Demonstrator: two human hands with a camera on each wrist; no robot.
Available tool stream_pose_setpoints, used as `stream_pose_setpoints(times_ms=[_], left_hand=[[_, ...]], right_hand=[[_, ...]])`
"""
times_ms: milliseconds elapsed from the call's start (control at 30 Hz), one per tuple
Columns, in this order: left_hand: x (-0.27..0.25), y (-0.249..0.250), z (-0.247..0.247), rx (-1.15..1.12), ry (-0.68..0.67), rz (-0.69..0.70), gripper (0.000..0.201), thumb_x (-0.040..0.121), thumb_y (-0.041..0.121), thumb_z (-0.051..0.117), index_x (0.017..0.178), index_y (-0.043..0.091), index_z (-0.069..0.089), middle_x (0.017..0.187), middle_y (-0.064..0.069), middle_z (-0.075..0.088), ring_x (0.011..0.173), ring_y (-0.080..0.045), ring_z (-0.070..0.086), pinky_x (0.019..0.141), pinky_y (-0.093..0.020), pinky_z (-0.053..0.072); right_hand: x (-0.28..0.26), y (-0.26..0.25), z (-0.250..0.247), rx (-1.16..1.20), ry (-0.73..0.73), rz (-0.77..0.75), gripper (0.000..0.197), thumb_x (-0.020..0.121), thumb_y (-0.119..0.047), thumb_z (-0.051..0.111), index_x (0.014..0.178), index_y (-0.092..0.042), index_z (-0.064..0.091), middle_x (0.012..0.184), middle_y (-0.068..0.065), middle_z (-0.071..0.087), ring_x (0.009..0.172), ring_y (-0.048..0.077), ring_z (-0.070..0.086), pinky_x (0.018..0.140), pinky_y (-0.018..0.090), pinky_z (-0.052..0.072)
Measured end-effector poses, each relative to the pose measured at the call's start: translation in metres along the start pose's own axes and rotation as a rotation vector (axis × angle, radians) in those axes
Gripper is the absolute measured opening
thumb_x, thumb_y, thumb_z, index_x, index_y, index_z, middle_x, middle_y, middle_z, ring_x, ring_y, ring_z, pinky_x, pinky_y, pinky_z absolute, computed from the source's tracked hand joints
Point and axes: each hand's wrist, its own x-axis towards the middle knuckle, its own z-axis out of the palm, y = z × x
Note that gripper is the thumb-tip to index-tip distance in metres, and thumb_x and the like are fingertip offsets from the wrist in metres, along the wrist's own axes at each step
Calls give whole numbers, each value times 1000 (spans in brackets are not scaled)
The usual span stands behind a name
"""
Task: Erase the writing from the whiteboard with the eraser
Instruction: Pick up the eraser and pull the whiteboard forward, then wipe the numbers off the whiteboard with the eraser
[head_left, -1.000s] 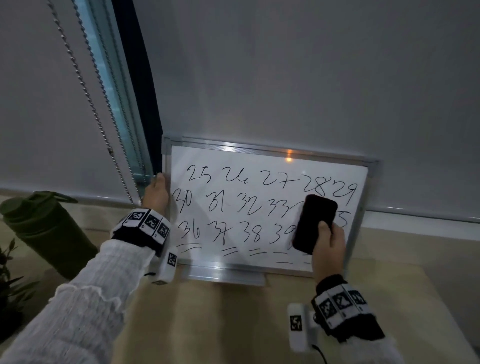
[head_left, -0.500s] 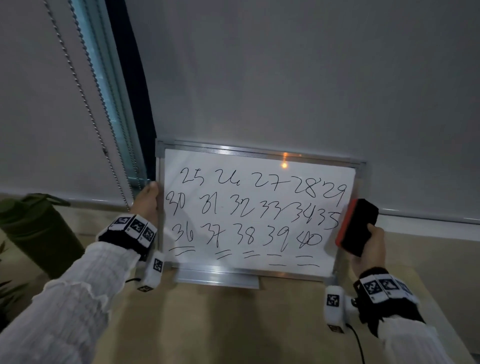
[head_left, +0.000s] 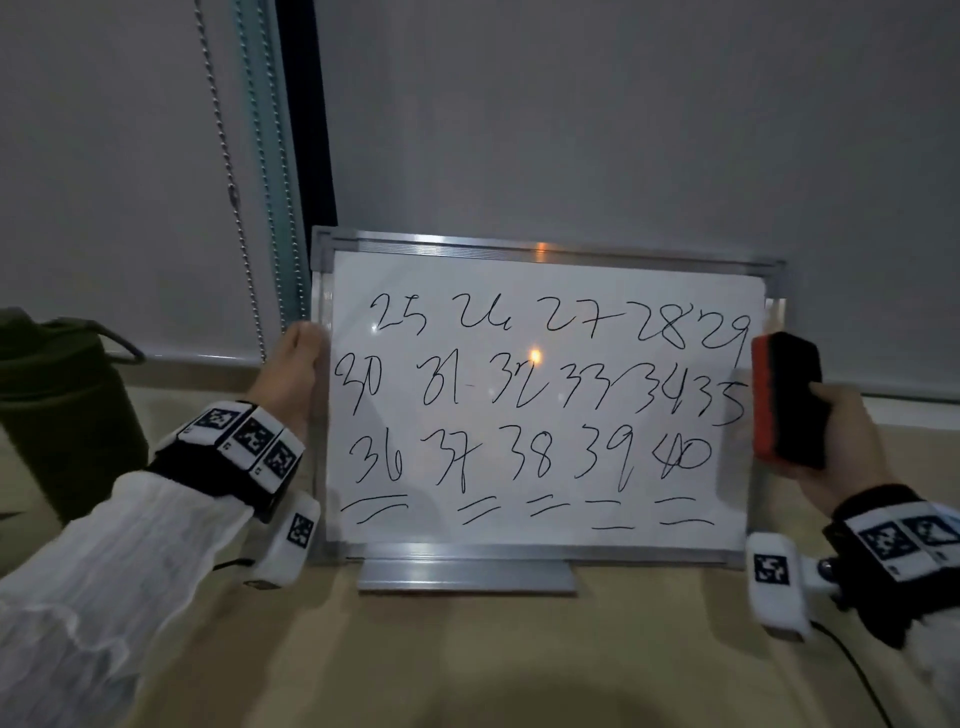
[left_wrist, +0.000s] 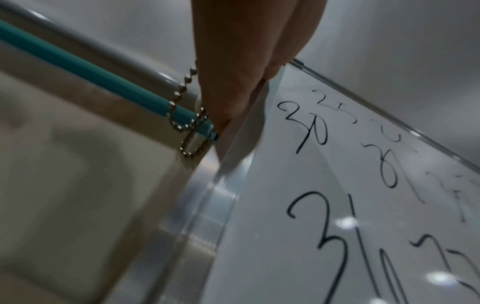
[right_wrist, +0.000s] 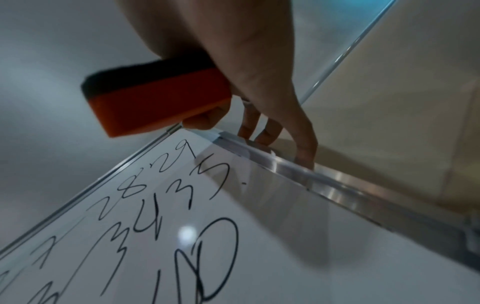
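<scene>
Three rows of handwritten numbers, 25 through 40, covered the whiteboard (head_left: 540, 415), with short double dashes under the bottom row. The board stood upright on a beige table (head_left: 467, 654), its metal frame leaning back against a grey roller blind (head_left: 597, 114) at the far side.

The left hand (head_left: 288, 371) gripped the board's left frame edge about halfway up; in the left wrist view the fingers (left_wrist: 233, 82) were closed on the metal rim. A bead chain (head_left: 228, 171) hung down just left of that hand, beside a teal window strip (head_left: 270, 156).

The right hand (head_left: 836, 441) was clenched around the eraser (head_left: 787, 400), which sat at the board's right edge, level with the middle row. The eraser was held on end, its orange side facing left toward the writing and its black felt facing the near side. From the right wrist view the lower fingers (right_wrist: 305, 148) reached down to the frame's right edge, while the eraser itself stood off the white surface.

A dark green flask (head_left: 62, 410) stood at the far left of the table. Both wrists wore black bands with white marker tags.
</scene>
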Motion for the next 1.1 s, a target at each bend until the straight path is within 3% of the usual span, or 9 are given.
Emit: stream_pose_setpoints(times_ms=[67,167,300,400,500,600,733,933,1100], left_hand=[[-15,-1,-8,-29,-32,47,31,101,36,35,78,20,48,71,-5,47,64,-16,46,62,-30,42],[-42,2,-23,-51,-25,69,44,102,38,33,123,2,48,121,-30,52,100,-31,61,91,-43,45],[-77,13,-33,-66,-1,100,48,102,41,31,125,3,51,126,-20,56,115,-34,55,97,-43,44],[-94,19,-34,-68,4,106,57,99,48,29,129,5,50,124,-13,59,116,-28,55,103,-41,42],[-108,22,-33,-65,32,131,61,97,55,29,128,8,52,126,-15,59,119,-31,55,105,-48,41],[-112,21,-29,-50,72,145,59,99,51,26,129,7,52,128,-14,57,121,-30,51,106,-39,37],[-113,18,-21,-100,54,141,56,101,44,25,135,5,45,118,-5,52,108,-14,44,88,-26,29],[-107,10,-19,-185,72,133,53,101,43,28,135,6,45,126,2,52,125,-13,43,101,-26,27],[-105,7,-19,-170,64,165,51,103,38,28,134,3,48,131,-2,54,124,-16,49,104,-26,35]], right_hand=[[-16,-5,-4,-16,-65,0,24,85,-36,39,82,-20,57,51,-12,66,43,4,59,51,21,45],[-38,-7,-14,-67,-86,-9,64,32,-49,69,86,-18,58,57,-6,65,47,10,60,64,32,41],[-70,-20,-24,-23,-170,4,16,66,-36,57,68,-20,60,48,-7,62,40,9,58,65,37,41],[-79,-26,-33,3,-228,-23,34,38,-44,71,65,-22,69,60,-4,68,50,11,64,51,39,52],[-80,-35,-42,165,-183,-70,37,83,-36,38,100,-24,70,109,5,69,96,14,66,74,54,51],[-80,-49,-37,218,-154,-228,41,97,-24,34,86,-38,71,78,-13,73,71,1,68,52,24,56],[-104,-56,13,262,-298,-301,21,92,-10,32,106,-14,48,88,5,61,80,26,70,63,33,58],[-163,-10,102,-553,-533,-387,30,85,-12,48,101,-34,33,100,6,45,64,16,58,59,31,51],[-181,86,126,-1697,-857,-1156,51,69,-43,35,114,-21,41,103,9,57,78,23,57,66,31,50]])
